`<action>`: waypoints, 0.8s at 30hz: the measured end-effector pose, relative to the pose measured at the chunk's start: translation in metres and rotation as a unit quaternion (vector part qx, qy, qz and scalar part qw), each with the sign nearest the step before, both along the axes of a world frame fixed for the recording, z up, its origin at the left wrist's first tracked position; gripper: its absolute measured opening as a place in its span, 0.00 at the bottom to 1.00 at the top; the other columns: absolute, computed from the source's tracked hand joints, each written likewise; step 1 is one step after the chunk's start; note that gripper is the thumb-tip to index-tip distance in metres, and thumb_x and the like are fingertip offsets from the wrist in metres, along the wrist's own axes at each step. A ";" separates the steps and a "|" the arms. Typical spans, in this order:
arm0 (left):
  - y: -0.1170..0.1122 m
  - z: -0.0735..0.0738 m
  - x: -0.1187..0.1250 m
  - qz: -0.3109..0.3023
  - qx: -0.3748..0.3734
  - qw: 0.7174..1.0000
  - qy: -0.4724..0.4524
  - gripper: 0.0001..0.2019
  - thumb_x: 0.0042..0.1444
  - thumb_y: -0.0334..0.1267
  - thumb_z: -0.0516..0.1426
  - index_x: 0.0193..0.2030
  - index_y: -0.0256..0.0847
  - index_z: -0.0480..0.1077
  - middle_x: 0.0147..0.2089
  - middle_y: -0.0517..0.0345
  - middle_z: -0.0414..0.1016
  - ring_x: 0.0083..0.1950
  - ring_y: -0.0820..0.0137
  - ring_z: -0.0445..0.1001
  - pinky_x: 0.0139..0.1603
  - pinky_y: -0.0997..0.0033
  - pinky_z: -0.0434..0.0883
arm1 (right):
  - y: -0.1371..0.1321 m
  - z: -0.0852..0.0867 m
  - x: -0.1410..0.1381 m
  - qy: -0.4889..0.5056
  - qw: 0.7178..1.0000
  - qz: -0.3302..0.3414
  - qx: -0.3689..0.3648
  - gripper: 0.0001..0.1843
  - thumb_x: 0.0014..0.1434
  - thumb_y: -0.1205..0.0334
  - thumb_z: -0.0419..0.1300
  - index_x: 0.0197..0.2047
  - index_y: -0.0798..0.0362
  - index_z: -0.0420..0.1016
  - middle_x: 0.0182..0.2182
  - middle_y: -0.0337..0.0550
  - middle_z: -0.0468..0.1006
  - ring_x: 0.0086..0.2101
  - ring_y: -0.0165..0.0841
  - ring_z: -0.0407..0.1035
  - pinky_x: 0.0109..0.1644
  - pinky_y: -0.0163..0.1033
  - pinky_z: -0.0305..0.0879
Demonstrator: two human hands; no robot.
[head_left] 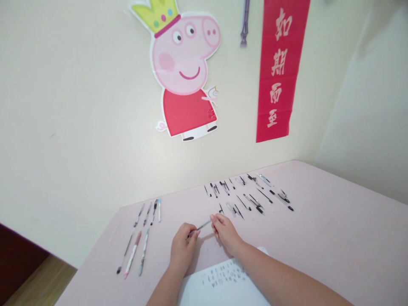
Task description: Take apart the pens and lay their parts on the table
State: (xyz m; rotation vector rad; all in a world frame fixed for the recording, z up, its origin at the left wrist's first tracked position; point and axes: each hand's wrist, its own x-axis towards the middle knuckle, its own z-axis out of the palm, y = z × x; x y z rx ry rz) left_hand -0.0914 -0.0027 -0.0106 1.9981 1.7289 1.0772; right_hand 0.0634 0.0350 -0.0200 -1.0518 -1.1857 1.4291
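My left hand (184, 247) is closed around one end of a slim, greyish pen (204, 225), which slants up to the right above the table. At the pen's other end, the fingertips of my right hand (225, 233) are pinched together on it. Both ends are covered by fingers, so I cannot tell whether it is a whole pen or part of one. Just beyond my right hand lie black and clear pen parts (239, 211). Below my wrists is a white sheet of paper (223, 293) with rows of dark handwriting.
Several pens lie on the left of the pink-covered table (318, 246), among them a pink and white pen (133, 255) and a pale blue pen (144, 251). More pen parts (248, 178) are spread in rows toward the back. The wall (95, 106) rises behind the table.
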 end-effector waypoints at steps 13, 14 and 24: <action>-0.003 0.005 -0.004 -0.018 -0.003 0.996 0.089 0.10 0.58 0.40 0.47 0.33 0.41 0.67 0.33 0.55 0.69 0.36 0.68 0.68 0.37 0.69 0.64 | 0.003 -0.005 0.001 -0.044 0.998 0.011 0.030 0.23 0.52 0.40 0.50 0.20 0.51 0.55 0.13 0.28 0.56 0.13 0.22 0.49 0.16 0.30 0.45; -0.002 0.005 -0.004 -0.019 -0.002 0.995 0.096 0.10 0.58 0.40 0.47 0.33 0.41 0.67 0.33 0.55 0.69 0.35 0.68 0.68 0.37 0.69 0.64 | 0.003 -0.006 0.001 -0.050 0.998 0.012 0.034 0.23 0.52 0.40 0.50 0.20 0.51 0.55 0.13 0.28 0.55 0.13 0.23 0.49 0.16 0.30 0.45; -0.001 0.005 -0.006 -0.030 -0.016 0.994 0.105 0.12 0.59 0.41 0.45 0.34 0.42 0.67 0.33 0.54 0.70 0.36 0.67 0.69 0.38 0.68 0.64 | 0.003 -0.005 0.005 -0.091 0.993 0.007 0.078 0.22 0.55 0.44 0.49 0.18 0.51 0.55 0.12 0.30 0.54 0.16 0.25 0.51 0.19 0.32 0.47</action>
